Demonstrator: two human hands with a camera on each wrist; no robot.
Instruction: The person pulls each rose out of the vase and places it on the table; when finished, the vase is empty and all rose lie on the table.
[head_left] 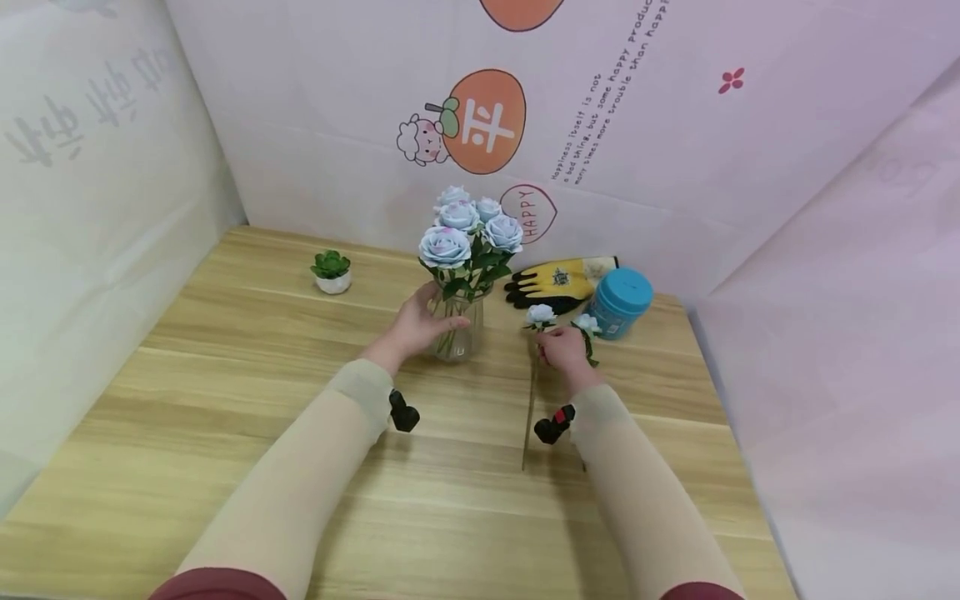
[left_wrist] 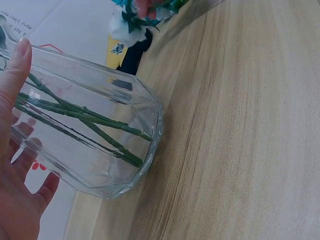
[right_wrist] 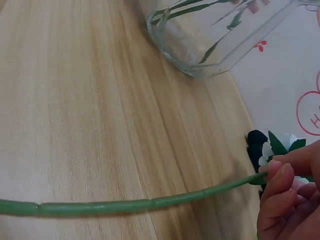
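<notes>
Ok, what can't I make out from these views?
- Rightmost rose: head view, stem mostly hidden by the right hand and sleeve.
- Tub: head view, label print too small to read.
- Rear blooms: head view, partly hidden by front blooms; left wrist view, cut off by the edge.

A wood-grain tabletop (head_left: 435,517) is bounded by a left wall (head_left: 105,233), a far wall (head_left: 315,92) and a right wall (head_left: 847,358), all pale. The far wall carries orange prints (head_left: 489,122) and dark lettering (head_left: 607,92).
</notes>
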